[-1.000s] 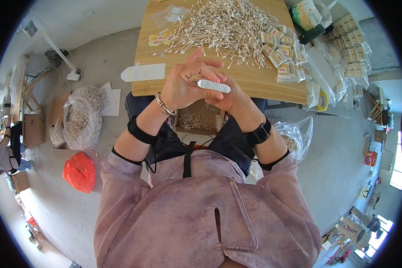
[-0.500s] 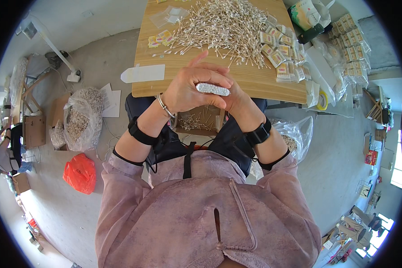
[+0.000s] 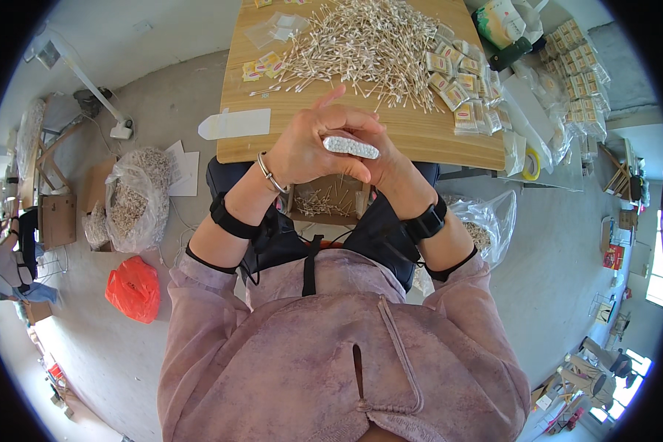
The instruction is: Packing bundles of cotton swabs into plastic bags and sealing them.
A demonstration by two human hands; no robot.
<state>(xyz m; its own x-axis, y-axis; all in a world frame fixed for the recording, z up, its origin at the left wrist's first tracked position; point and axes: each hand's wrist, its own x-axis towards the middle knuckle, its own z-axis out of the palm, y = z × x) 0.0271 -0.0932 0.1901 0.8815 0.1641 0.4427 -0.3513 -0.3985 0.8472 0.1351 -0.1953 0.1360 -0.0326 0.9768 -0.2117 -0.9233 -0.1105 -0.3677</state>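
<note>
A tight bundle of cotton swabs (image 3: pixel 351 147) is held between my two hands over the near edge of the table, its white tips facing me. My left hand (image 3: pixel 309 146) curls round it, fingers above and thumb below. On the other side my right hand (image 3: pixel 392 158) closes against the bundle; its fingers are partly hidden behind the left ones. Just beyond lies a big loose heap of cotton swabs (image 3: pixel 368 48) on the wooden table (image 3: pixel 272 151). Below my hands, an open box (image 3: pixel 324 218) with scattered swabs rests at my lap.
Filled swab packets (image 3: pixel 464 81) lie right of the heap, beside a roll of yellow tape (image 3: pixel 531 165). A white card strip (image 3: pixel 234 124) is at the table's left. Bags of swabs (image 3: pixel 136 199) and a red bag (image 3: pixel 132 289) stand on the floor. Another person (image 3: pixel 6 258) is far left.
My hands and the bundle stay almost in place, with the bundle's row of tips now slightly more curved. The person at far left has shifted a little.
</note>
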